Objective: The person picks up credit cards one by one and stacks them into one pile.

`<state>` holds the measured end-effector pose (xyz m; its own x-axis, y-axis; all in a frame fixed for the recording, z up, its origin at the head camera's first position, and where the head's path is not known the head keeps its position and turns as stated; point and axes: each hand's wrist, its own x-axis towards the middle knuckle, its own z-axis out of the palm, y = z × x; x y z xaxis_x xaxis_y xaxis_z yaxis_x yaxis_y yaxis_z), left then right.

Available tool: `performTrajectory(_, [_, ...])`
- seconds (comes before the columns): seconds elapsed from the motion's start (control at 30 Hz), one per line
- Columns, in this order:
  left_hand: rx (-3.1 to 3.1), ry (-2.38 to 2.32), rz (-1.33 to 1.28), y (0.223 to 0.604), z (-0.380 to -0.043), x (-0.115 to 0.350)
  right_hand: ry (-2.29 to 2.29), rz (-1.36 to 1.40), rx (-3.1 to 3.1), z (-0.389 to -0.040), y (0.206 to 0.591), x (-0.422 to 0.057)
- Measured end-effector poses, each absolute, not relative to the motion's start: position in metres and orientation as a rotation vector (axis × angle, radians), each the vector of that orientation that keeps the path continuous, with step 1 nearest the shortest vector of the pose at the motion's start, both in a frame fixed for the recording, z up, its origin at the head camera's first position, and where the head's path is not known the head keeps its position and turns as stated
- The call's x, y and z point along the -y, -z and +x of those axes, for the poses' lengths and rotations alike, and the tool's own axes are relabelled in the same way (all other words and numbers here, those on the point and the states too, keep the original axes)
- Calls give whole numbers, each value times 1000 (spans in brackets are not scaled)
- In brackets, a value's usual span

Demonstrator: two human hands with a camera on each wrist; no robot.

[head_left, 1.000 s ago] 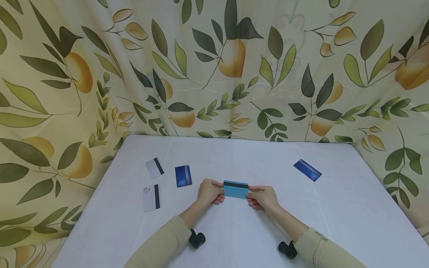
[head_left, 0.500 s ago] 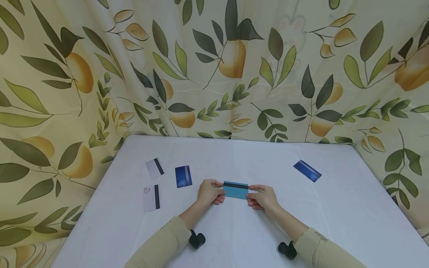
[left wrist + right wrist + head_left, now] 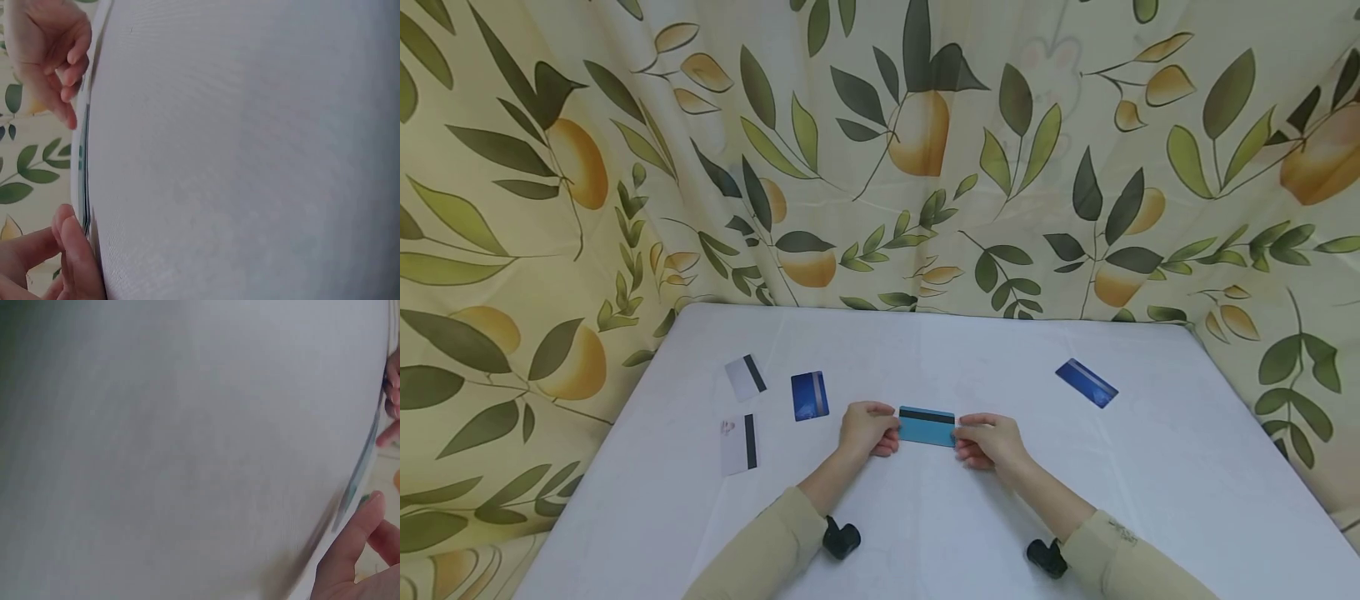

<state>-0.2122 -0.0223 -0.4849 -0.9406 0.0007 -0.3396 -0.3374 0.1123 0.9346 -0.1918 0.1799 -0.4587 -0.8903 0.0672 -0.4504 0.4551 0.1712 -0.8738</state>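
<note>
A light blue card (image 3: 927, 431) with a black stripe lies on the white table between the two hands, seen nearly edge-on in both wrist views. My left hand (image 3: 867, 429) is at its left end, loosely bent, with a slight gap from fingertips to card. At the other end my right hand (image 3: 992, 442) has its thumb at or just beside the card's edge; whether they touch cannot be told. In the left wrist view the right hand (image 3: 53, 53) shows parted, relaxed fingers. The right wrist view has the right thumb (image 3: 359, 531) apart from the card.
To the left on the white table (image 3: 880, 525) lie a dark blue card (image 3: 809, 396) and two pale cards with black stripes, one upper (image 3: 745, 377) and one lower (image 3: 740, 444). Another blue card (image 3: 1087, 383) lies at the right. A leaf-patterned curtain (image 3: 880, 208) hangs behind.
Both hands have eased slightly outward from the light blue card's ends, which they held before. The card stays in place, and the other cards have not moved.
</note>
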Motion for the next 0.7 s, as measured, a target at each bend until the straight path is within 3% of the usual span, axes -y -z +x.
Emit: performTrajectory(0.7, [-1806, -2026, -348, 452, -225, -25, 1794, 628, -2026, -211, 431, -284])
